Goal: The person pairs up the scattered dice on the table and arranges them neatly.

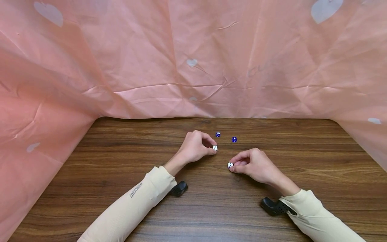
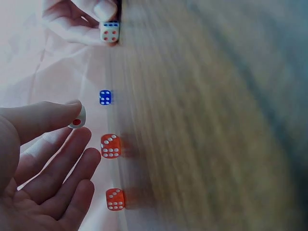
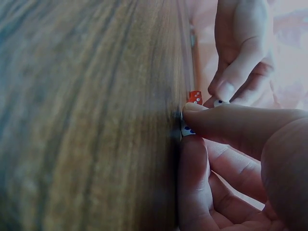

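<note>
My left hand (image 1: 195, 147) pinches a white die (image 1: 215, 148) between thumb and fingertip; a red pip shows on it in the left wrist view. That die is held above the tabletop. Nearer the front and to the right, my right hand (image 1: 257, 166) grips another white die (image 1: 230, 165) by thumb and index finger, right at the wood surface. Red and blue pips mark this die (image 2: 110, 32) in the left wrist view. Two blue dice (image 1: 218, 134) lie beyond the hands. Two red dice (image 2: 110, 146) sit near the left hand, mostly hidden behind it in the head view.
The brown wooden table (image 1: 121, 144) stretches under both arms. A pink curtain (image 1: 145, 60) with pale hearts hangs along its back and sides. Black wrist devices (image 1: 179, 189) stick out from both cream sleeves (image 1: 133, 208).
</note>
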`<state>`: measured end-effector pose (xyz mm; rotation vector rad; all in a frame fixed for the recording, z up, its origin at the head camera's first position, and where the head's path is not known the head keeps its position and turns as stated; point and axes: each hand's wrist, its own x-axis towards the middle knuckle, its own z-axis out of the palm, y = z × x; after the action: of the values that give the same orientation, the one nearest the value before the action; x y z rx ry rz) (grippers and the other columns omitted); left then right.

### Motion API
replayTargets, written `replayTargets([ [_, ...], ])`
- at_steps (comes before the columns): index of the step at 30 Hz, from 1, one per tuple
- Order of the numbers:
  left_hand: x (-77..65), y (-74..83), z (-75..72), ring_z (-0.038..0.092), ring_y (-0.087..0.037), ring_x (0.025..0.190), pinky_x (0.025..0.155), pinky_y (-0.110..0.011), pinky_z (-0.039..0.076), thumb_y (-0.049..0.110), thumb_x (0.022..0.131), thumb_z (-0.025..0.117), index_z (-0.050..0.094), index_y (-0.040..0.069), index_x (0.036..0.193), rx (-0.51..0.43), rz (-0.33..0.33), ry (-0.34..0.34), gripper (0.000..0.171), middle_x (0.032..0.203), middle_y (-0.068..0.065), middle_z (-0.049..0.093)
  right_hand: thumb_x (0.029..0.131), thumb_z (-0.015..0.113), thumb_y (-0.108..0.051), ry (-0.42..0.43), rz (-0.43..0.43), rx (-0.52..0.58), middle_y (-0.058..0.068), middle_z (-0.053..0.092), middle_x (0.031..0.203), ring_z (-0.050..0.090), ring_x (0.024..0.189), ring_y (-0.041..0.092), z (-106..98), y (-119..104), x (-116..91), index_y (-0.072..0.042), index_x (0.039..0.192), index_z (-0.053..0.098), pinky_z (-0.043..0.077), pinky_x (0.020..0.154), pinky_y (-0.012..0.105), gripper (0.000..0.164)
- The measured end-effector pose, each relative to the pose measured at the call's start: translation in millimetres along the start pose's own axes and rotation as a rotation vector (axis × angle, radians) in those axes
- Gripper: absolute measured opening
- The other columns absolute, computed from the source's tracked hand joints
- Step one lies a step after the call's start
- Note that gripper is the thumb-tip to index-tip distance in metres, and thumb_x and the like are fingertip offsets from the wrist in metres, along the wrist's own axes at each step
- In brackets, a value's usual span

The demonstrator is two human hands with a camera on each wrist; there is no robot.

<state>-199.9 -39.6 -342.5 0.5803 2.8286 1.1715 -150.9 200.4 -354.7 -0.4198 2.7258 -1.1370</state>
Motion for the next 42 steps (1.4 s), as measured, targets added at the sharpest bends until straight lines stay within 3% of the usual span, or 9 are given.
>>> replayTargets([
  [9,-14.7,4.8,1.2,0.068,-0.001,0.073,0.072,-0.020,0.052,0.017,0.082,0.090,0.084,0.017,0.093,-0.090,0.003,-0.003,0.012,0.080,0.006,0.079,0.086,0.087,-0.021,-0.005,-0.006,-0.003,-0.005,0.078,0.081,0.068,0.073,0.005,0.3,1.6,0.3,-0.014,0.097,0.083,0.052,0.068,0.020,0.013],
  [17,-22.9,11.0,3.6,0.068,0.003,0.069,0.073,-0.020,0.053,0.017,0.082,0.091,0.084,0.018,0.093,-0.129,-0.039,-0.047,0.013,0.080,0.007,0.080,0.086,0.087,-0.019,0.000,-0.011,-0.003,-0.005,0.078,0.081,0.068,0.073,0.005,0.2,1.6,-0.2,-0.013,0.097,0.083,0.052,0.068,0.020,0.013],
  [32,-29.4,15.5,14.7,0.069,0.003,0.072,0.071,-0.019,0.048,0.017,0.078,0.094,0.084,0.020,0.084,-0.207,-0.127,-0.145,0.012,0.078,0.007,0.081,0.086,0.086,-0.020,0.001,-0.025,-0.030,-0.006,0.076,0.080,0.068,0.073,0.005,-0.4,0.7,0.9,-0.015,0.097,0.083,0.051,0.068,0.020,0.012],
  [42,-27.7,16.3,24.3,0.070,0.001,0.071,0.069,-0.019,0.048,0.015,0.077,0.095,0.085,0.019,0.084,-0.251,-0.160,-0.162,0.013,0.076,0.006,0.081,0.086,0.087,-0.019,0.003,-0.029,-0.044,-0.007,0.076,0.079,0.067,0.073,0.006,-0.5,0.8,0.8,-0.016,0.097,0.083,0.051,0.068,0.020,0.011],
])
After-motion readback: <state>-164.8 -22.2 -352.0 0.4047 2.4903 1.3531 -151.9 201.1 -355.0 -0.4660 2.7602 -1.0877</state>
